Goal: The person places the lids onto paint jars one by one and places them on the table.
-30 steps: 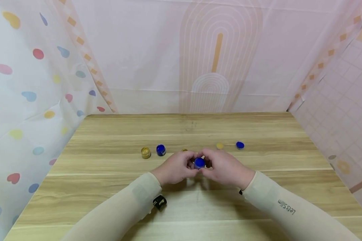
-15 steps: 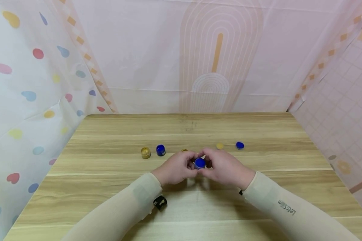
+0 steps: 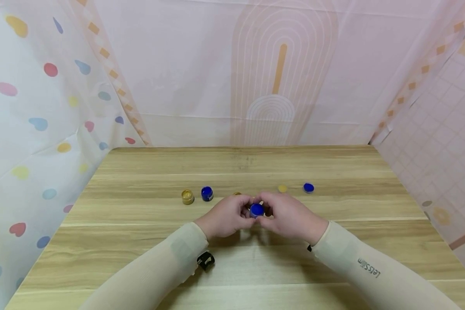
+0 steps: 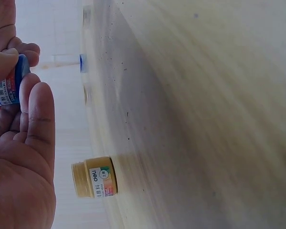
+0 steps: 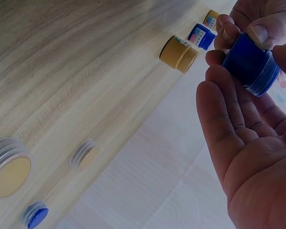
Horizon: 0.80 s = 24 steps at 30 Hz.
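Observation:
A small blue paint jar [image 3: 257,210] is held above the table between both hands, its round blue end facing up. My left hand [image 3: 226,216] grips it from the left, thumb and fingers on its side. From the other side my right hand [image 3: 290,216] holds it near the ribbed end, visible in the right wrist view; I cannot tell whether that is a lid or the neck's thread. The left wrist view shows the jar's printed label [image 4: 9,89]. A yellow-ochre paint jar [image 4: 95,177] stands just beyond the hands, mostly hidden in the head view.
On the wooden table [image 3: 139,241], an ochre jar [image 3: 187,197] and a blue jar [image 3: 207,193] stand open at left. A small yellow lid [image 3: 282,188] and a blue lid [image 3: 308,187] lie at right. Another yellow lid [image 5: 11,176] shows in the right wrist view.
Both hands stay in place around the blue jar, with only very slight finger movement. The jars and lids on the table have not moved.

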Available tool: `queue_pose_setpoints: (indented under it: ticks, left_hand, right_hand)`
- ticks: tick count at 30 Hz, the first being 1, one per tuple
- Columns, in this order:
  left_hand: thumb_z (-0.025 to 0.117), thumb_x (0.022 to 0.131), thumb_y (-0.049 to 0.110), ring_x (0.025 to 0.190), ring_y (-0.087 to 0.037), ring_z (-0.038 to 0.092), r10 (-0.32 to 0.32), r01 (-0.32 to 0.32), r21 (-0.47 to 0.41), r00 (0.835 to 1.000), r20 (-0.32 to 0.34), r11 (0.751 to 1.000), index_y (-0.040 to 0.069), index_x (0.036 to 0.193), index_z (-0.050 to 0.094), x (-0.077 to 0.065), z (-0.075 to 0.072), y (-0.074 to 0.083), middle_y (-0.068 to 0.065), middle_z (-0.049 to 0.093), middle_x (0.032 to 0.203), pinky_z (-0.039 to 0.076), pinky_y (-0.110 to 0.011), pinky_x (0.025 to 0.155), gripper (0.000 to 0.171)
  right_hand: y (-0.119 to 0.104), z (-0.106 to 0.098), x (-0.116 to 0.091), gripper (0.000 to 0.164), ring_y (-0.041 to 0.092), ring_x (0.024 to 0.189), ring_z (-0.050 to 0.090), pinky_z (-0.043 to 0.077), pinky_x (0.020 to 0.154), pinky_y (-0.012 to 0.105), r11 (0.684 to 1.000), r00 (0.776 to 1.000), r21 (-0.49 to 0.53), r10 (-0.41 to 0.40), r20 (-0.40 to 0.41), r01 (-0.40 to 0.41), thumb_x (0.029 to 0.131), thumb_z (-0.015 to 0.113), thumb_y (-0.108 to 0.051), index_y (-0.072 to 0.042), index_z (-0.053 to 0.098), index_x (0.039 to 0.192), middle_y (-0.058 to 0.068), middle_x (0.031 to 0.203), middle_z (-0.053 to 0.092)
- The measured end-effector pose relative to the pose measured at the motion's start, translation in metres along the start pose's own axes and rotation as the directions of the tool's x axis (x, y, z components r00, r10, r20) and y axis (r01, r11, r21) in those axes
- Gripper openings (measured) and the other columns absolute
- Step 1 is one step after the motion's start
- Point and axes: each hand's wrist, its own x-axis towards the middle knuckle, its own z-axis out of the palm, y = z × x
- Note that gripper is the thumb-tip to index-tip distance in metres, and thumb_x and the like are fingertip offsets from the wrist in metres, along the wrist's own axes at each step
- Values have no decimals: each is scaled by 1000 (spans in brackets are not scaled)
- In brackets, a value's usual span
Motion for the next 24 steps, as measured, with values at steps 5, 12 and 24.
queue_pose_setpoints:
  ticks: [5, 12, 24]
  left_hand:
    - [75, 94, 13, 83, -11, 65, 9, -9, 0, 1000, 5, 1000, 6, 131, 67, 0, 1, 0, 3, 70, 94, 56, -25, 76, 38]
    - [76, 94, 13, 83, -11, 64, 15, -15, -5, 1000, 4, 1000, 8, 124, 68, -1, 1, 2, 3, 69, 93, 56, -25, 76, 32]
    - [76, 94, 13, 82, -11, 64, 15, -15, 32, 1000, -9, 999, 8, 123, 68, 0, 2, 1, 3, 69, 93, 56, -27, 77, 31]
  right_hand:
    - [0, 0, -1, 24, 8, 84, 65, 53, 74, 23, 1000, 1000, 10, 30, 3, -30, 95, 79, -18, -9, 66, 114, -1, 99, 74]
    - [0, 0, 0, 29, 7, 85, 66, 54, 75, 24, 998, 998, 31, 55, 8, -55, 94, 81, -24, -10, 65, 113, -1, 98, 74]
    - [1, -1, -1, 31, 13, 92, 69, 56, 80, 27, 1000, 1000, -4, -16, 1, 16, 94, 76, -12, -8, 66, 122, 3, 107, 74]
